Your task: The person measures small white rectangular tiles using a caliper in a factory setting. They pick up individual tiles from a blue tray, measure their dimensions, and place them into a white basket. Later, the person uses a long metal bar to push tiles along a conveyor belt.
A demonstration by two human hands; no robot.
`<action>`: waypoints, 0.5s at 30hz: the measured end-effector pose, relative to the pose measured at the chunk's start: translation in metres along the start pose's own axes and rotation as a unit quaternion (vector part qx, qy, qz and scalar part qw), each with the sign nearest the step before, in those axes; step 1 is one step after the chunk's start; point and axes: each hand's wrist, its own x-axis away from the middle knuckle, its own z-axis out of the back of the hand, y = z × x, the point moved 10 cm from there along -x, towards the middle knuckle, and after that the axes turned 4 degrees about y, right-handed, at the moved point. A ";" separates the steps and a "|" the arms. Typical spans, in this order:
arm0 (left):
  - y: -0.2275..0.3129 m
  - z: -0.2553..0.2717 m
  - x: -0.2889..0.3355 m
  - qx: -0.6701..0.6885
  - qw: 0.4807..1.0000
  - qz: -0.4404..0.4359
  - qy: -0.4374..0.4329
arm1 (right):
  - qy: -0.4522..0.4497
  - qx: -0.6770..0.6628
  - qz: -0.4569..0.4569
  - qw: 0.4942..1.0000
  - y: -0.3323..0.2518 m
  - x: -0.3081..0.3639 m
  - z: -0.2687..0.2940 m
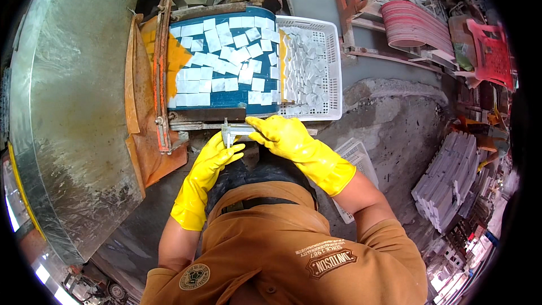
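Note:
My right hand (285,138), in a yellow rubber glove, grips a metal caliper (241,129) by its beam, above the edge of the conveyor. My left hand (212,161), gloved the same way, is at the caliper's jaws with its fingers closed. Whether a small piece sits between those fingers is too small to tell. Just ahead, many small white and grey stone tiles (224,34) lie scattered on a blue conveyor belt (226,99). At the belt's right end, a white plastic crate (335,68) holds a heap of similar tiles.
An orange-red metal frame (162,68) crosses the belt's left end, beside a large stained metal panel (79,96). Another white crate (361,161) stands near my right forearm. Farther right are stacked pale slabs (446,178), pink stacked trays (415,25) and a red plastic stool (492,53).

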 end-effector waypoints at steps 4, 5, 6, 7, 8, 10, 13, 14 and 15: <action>-0.002 0.001 -0.001 0.010 1.000 0.012 0.005 | -0.043 -0.010 -0.020 0.999 0.005 0.001 -0.007; -0.002 0.001 -0.001 0.012 1.000 0.014 0.006 | -0.062 -0.015 -0.028 0.998 0.007 0.001 -0.011; -0.001 0.000 -0.001 0.012 1.000 0.014 0.006 | -0.064 -0.013 -0.029 0.997 0.007 0.001 -0.011; -0.001 0.000 -0.001 0.013 1.000 0.015 0.006 | -0.067 -0.012 -0.031 0.997 0.008 0.001 -0.013; -0.001 0.000 -0.002 0.013 1.000 0.016 0.005 | -0.069 -0.010 -0.033 0.997 0.009 0.001 -0.014; -0.002 0.002 -0.002 0.018 1.000 0.018 0.009 | -0.072 -0.016 -0.035 0.997 0.012 0.001 -0.017; -0.005 0.007 -0.004 0.022 0.999 0.023 0.014 | -0.083 -0.015 -0.039 0.996 0.012 0.000 -0.018; -0.006 0.008 -0.005 0.023 0.999 0.025 0.016 | -0.088 -0.014 -0.041 0.995 0.012 0.000 -0.018; -0.007 0.009 -0.006 0.024 0.999 0.025 0.017 | -0.090 -0.015 -0.044 0.995 0.012 -0.001 -0.018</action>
